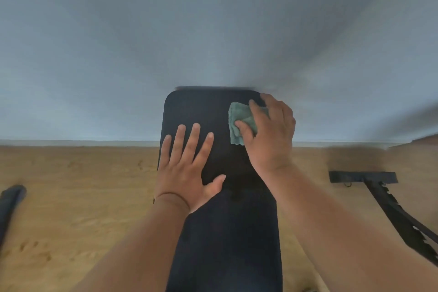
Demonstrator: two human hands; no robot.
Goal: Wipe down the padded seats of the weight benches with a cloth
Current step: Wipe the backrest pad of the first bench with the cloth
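The wall, pale blue-grey, fills everything beyond both hands. The wood floor spreads to either side of them and meets the wall along a pale skirting line.

The bench, a long dark padded seat, runs from the bottom edge up under both hands and ends in rounded corners just past the right fingertips, hard by the wall. A darker fold or seam crosses the pad a little nearer the person than the right wrist.

The right hand lies on the far right corner of the pad, pressing the cloth flat against it. Its thumb and forefinger are spread over the cloth and the other fingers curl down by the pad's right edge, so the hand is clamped down on the cloth rather than bunching it. The cloth is a folded, pale green piece; its left and near edges stick out from under the hand, toward the left hand.

The left hand rests palm down on the bare pad, fingers apart and holding nothing, just nearer the person than the cloth and to its left, not touching it.

Right of the right forearm, well apart on the floor, lies a black notched frame. Far left of the left arm, a dark blurred shape shows at the frame edge; what it is cannot be told.
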